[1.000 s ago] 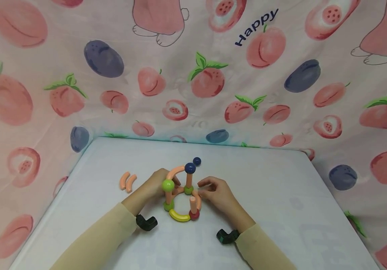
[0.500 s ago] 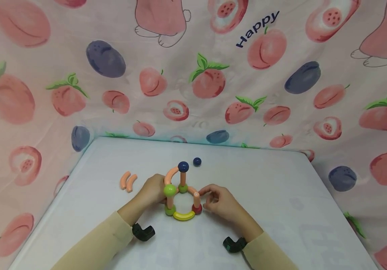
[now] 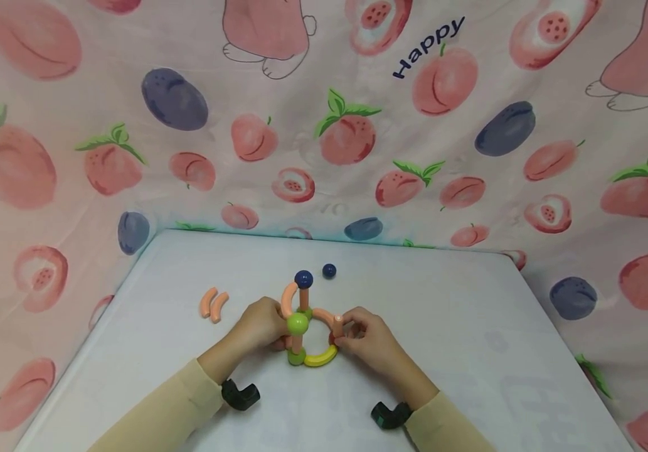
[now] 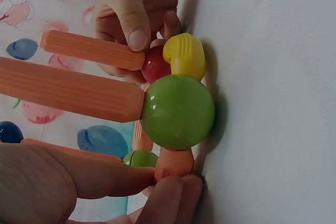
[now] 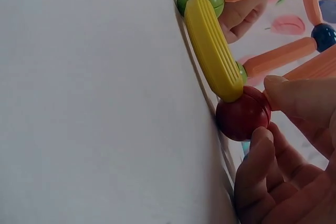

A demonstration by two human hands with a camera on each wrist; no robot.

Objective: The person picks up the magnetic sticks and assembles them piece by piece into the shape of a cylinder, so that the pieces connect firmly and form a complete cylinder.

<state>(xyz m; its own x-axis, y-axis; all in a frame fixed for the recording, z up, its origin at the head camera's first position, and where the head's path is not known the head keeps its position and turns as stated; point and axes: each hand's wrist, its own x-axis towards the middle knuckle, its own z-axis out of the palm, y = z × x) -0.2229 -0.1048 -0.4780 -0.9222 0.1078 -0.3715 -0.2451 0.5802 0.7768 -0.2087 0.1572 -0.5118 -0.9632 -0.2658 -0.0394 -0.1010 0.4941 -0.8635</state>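
Note:
A toy frame of balls and rods stands on the table in the head view. Its base ring joins green balls, a red ball, a curved yellow rod and curved orange rods. Straight orange rods rise from the base; a blue ball and a light green ball top two of them, linked by an orange arc. My left hand pinches a base orange rod beside the green ball. My right hand pinches the red ball and the foot of its upright rod.
Two loose curved orange rods lie left of the left hand. A loose blue ball sits behind the frame. Fruit-printed cloth hangs behind the white table. Dark wrist devices are on both arms.
The frame has turned, bringing the red ball to the right and the tall blue-topped post to the left. My right hand, apart from the frame at first, now holds it at the red ball.

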